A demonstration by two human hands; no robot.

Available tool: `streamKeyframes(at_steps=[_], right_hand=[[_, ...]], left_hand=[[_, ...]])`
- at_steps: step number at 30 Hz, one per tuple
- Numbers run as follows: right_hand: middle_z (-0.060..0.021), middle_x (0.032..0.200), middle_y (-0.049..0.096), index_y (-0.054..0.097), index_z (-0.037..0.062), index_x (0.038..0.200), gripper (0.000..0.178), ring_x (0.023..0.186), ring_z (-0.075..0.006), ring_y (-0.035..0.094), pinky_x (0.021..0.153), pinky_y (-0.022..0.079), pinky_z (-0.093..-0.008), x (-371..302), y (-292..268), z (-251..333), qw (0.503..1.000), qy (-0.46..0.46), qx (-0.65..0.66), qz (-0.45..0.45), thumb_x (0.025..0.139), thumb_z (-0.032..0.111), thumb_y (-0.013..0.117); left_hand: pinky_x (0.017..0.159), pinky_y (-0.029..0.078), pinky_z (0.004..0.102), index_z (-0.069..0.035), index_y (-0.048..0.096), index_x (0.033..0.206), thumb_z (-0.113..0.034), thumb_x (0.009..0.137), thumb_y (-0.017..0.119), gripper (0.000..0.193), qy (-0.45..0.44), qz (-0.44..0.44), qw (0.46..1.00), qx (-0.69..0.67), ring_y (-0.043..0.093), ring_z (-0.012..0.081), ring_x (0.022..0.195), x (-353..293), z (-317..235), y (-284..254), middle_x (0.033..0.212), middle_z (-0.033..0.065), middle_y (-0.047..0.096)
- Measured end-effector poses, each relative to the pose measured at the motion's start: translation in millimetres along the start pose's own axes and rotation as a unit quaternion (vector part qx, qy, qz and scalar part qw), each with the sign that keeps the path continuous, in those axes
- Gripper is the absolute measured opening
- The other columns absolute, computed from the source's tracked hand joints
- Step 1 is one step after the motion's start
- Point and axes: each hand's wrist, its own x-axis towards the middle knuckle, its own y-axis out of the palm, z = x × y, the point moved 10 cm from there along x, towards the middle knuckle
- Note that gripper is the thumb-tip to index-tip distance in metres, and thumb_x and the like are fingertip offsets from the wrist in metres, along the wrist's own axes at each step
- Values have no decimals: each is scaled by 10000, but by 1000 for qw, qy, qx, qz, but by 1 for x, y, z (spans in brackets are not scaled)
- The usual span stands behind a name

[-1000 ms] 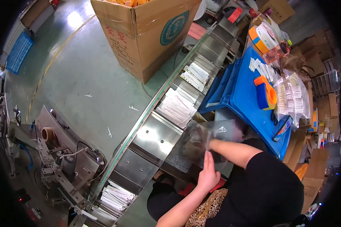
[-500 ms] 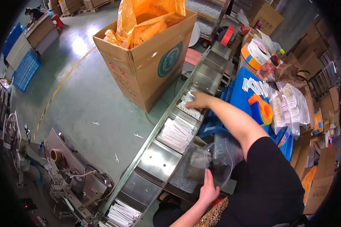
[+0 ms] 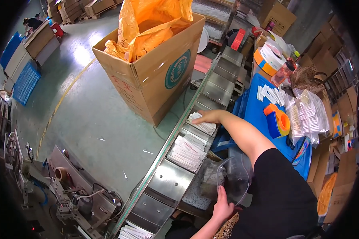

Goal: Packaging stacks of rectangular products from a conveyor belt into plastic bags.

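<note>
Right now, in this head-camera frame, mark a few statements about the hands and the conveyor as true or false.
1. The right hand lies on a stack of white packets in a conveyor tray. True.
2. The left hand is on a clear plastic bag. True.
3. The cardboard box holds a blue liner. False: the liner is orange.
4. Every tray on the conveyor is filled. False: several steel trays are bare.
5. The orange-and-blue tape dispenser sits on the blue surface. True.
</note>
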Motion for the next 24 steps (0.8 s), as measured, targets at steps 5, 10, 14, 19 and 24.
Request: streamKeyframes(at_steps=[5,10,14,19,24], right_hand=[[-234,1277,442,317,-87,1300,1062,1189,-295,440,987,331,-343,-1,-12,11,987,-35,-130,-85,628,669,641],[-248,1234,474,363,-76,1274,980,1154,-302,471,954,358,-349,-1,-6,7,992,-22,-95,-77,676,661,609],[-175,1197,516,402,-29,1260,862,1093,-246,503,940,368,-330,0,-1,2,997,-30,-69,-23,718,606,614],[-164,1235,488,306,-28,1321,904,1123,-247,476,977,339,-321,-22,27,18,978,-64,173,101,664,387,769],[-113,1131,542,391,5,1236,747,1062,-210,500,917,389,-312,-33,18,38,993,-119,8,15,628,187,786]], left_hand=[[995,346,354,36,53,1388,-151,720,538,846,-6,5,1000,-13,211,347,1324,3,-1,3,1438,245,152],[1001,340,358,39,70,1386,-139,715,537,837,-14,-1,1000,-10,200,341,1331,5,1,3,1436,244,162],[1010,330,353,41,76,1384,-133,715,535,830,4,-4,1000,1,196,338,1333,5,-1,5,1435,244,162],[1019,318,351,41,76,1385,-128,720,521,818,-8,7,1000,-10,191,336,1335,5,-3,2,1432,252,162],[1001,340,357,28,82,1389,-137,719,520,818,-15,11,1000,-10,220,347,1322,5,-1,2,1434,251,158]])
